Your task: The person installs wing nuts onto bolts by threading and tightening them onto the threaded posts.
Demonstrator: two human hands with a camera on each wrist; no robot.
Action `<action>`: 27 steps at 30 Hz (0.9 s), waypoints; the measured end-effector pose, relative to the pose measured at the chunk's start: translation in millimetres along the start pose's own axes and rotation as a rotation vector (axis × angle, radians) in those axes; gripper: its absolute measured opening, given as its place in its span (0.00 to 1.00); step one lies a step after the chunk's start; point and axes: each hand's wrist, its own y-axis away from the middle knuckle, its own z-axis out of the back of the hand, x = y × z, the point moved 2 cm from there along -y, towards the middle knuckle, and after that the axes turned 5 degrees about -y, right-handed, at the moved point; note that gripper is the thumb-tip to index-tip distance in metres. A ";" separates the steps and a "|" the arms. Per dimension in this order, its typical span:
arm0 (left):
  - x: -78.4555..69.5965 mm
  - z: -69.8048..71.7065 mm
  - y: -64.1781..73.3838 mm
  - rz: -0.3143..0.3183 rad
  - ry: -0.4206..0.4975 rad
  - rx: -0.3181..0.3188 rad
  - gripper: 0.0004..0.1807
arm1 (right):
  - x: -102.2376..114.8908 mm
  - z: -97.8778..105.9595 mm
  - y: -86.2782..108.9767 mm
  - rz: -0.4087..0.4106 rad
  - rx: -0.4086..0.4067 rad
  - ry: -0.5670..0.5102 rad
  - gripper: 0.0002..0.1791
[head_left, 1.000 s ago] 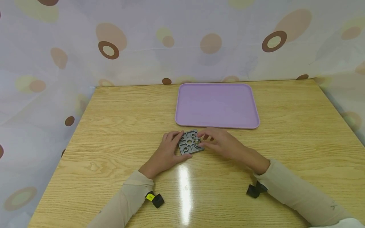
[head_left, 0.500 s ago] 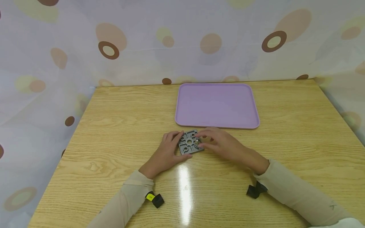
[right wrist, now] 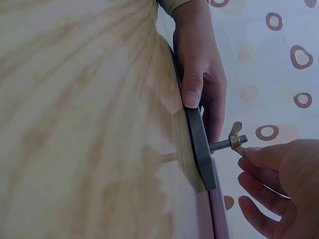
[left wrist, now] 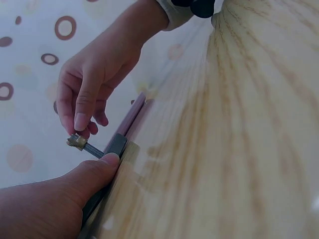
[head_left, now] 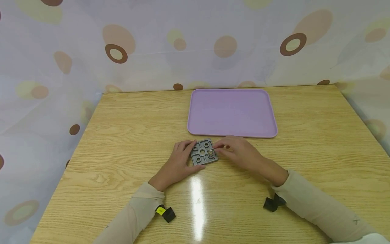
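Observation:
A square grey metal plate [head_left: 202, 152] with round holes and raised ribs lies flat on the table. My left hand [head_left: 178, 164] grips it from the left, thumb [left wrist: 107, 162] along the near edge and fingers at the far corner. From the plate's right part a threaded bolt [right wrist: 220, 145] stands upright, carrying a brass wing nut [right wrist: 236, 140] near its top. My right hand [head_left: 240, 152] is at the plate's right side. Its thumb and forefinger come together at one wing of the nut, pinching it; the other fingers are loosely curled.
A lilac tray [head_left: 231, 113] lies just behind the plate, its front rim close to my right hand. The wooden table [head_left: 137, 118] ends at a patterned cloth backdrop [head_left: 195, 61]. Black wrist cameras [head_left: 168, 214] hang under both sleeves.
The right thumb and forefinger have moved from around the wing nut to its right side and drawn closer together, leaving the nut more exposed. The left hand and plate have stayed still.

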 end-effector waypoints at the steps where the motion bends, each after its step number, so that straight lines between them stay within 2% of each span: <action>1: -0.2 0.1 0.0 0.000 0.001 0.000 0.49 | 0.2 0.3 -0.1 0.006 -0.003 0.004 0.08; 15: 0.4 -0.9 -0.6 0.000 -0.003 -0.002 0.49 | 0.1 1.1 -0.9 0.059 0.018 -0.028 0.04; 21: 0.5 -1.0 -0.5 -0.001 -0.003 -0.003 0.50 | -1.0 -0.9 -1.2 0.030 0.032 -0.053 0.03; 27: 0.1 -0.4 -0.1 0.003 0.000 -0.003 0.50 | -0.7 -2.2 -0.4 0.006 0.040 -0.076 0.12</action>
